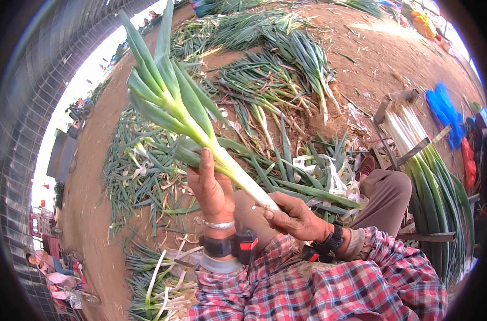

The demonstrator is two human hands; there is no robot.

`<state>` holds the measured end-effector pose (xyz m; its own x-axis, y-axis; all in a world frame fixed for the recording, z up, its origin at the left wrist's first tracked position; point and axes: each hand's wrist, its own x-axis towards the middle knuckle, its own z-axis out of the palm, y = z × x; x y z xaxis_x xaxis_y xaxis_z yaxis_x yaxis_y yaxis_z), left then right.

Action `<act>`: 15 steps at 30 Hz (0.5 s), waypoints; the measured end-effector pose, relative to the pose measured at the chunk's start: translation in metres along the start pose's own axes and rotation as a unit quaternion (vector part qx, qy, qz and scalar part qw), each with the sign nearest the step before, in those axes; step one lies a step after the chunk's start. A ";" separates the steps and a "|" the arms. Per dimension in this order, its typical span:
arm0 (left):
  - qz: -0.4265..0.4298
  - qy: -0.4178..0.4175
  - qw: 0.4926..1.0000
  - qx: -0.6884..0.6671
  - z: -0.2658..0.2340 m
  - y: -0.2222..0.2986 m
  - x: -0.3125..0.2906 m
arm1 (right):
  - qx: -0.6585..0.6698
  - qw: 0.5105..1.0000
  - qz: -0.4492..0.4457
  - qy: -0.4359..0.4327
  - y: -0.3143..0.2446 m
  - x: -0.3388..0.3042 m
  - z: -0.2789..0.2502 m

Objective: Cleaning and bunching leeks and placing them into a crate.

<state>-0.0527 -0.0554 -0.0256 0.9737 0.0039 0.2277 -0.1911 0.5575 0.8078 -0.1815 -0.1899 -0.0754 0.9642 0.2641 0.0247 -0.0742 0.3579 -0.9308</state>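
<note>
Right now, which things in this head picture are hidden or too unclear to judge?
- Root end of the held leek: covered by the right hand.
- Left hand: its palm side faces away, so the finger grip is unseen.
- Trimmed leeks in the metal rack: lower ends run into the dark rim.
- Heaps of leeks on the ground: single stalks too small to count.

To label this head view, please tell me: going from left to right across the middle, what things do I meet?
Trimmed leaves on the dirt → left hand on the leek → right hand at its white end → bent knee → stacked leeks in a metal rack.
</note>
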 end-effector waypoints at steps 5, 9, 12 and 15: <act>-0.226 -0.073 0.970 -0.054 -0.024 -0.034 -0.032 | -0.099 0.986 -0.112 0.069 -0.014 0.000 -0.013; -0.326 -0.172 0.862 0.348 -0.064 -0.011 -0.022 | -0.281 0.917 -0.226 0.173 -0.015 0.002 -0.018; -0.136 -0.135 0.929 0.316 -0.034 0.018 0.005 | -0.377 0.859 -0.256 0.232 -0.006 0.002 -0.013; -0.120 -0.097 0.979 0.136 0.060 0.036 0.006 | -0.384 0.888 -0.221 0.125 -0.007 0.002 -0.013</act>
<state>-0.0608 -0.0852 0.0380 0.9579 -0.2719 0.0917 -0.0121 0.2811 0.9596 -0.1759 -0.2033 -0.0737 0.8891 0.0076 0.4577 0.4287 -0.3646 -0.8266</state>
